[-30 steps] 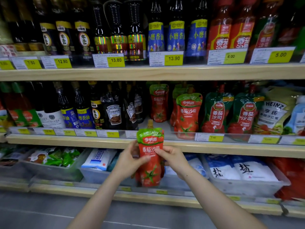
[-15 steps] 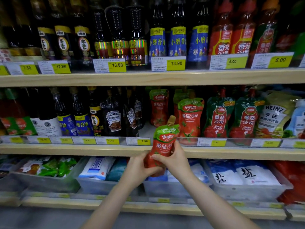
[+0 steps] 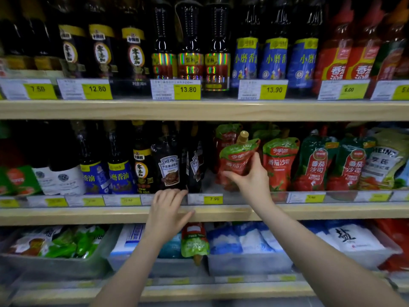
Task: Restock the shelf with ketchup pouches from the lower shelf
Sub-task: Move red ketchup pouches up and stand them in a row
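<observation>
My right hand (image 3: pixel 247 180) pinches the soft, floppy ketchup pouch (image 3: pixel 238 159) mid-body; left hand (image 3: pixel 169 206) fingers rest spread on the shelf edge (image 3: pixel 88 214).

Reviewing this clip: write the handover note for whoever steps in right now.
Right hand: grips a ketchup pouch, tilted, at the middle shelf gap left of the same-brand pouches.
Left hand: open, fingers resting on the shelf edge.
Done: pouch lifted to the shelf.
Left: stand it up, release; another pouch hangs cap-down in the lower bin.
</observation>
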Action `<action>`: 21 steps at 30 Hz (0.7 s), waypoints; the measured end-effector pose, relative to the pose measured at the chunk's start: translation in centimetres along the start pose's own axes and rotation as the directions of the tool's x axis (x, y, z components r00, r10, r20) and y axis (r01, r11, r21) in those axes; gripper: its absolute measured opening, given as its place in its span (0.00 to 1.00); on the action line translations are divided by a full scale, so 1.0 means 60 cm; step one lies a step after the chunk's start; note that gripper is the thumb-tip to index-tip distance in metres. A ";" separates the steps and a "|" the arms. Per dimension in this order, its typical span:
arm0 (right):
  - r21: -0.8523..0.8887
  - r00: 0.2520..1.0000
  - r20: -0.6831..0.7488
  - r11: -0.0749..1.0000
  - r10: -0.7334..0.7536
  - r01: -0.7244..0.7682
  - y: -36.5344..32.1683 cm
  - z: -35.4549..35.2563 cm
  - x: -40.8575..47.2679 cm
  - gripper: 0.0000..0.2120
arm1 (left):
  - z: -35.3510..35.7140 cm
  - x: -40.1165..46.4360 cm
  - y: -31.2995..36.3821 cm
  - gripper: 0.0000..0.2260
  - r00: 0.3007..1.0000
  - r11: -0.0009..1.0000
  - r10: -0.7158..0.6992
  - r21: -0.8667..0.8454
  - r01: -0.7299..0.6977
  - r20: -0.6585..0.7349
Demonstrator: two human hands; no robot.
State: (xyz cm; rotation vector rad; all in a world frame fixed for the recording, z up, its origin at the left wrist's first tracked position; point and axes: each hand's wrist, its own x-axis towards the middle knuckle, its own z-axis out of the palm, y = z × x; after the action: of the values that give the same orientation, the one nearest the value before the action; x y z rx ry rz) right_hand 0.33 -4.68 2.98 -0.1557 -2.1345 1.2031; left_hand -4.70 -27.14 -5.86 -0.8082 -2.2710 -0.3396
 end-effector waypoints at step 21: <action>-0.379 0.987 -0.022 0.912 0.160 -0.156 0.044 0.056 0.016 0.29 | 0.026 -0.009 -0.009 0.24 0.999 1.000 0.003 0.012 -0.003 -0.047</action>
State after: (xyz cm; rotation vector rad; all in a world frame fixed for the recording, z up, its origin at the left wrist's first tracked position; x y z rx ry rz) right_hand -3.00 -5.18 0.21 -0.5038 -2.3814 0.8606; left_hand -5.56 -27.13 -7.40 -0.7896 -2.2255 -0.3402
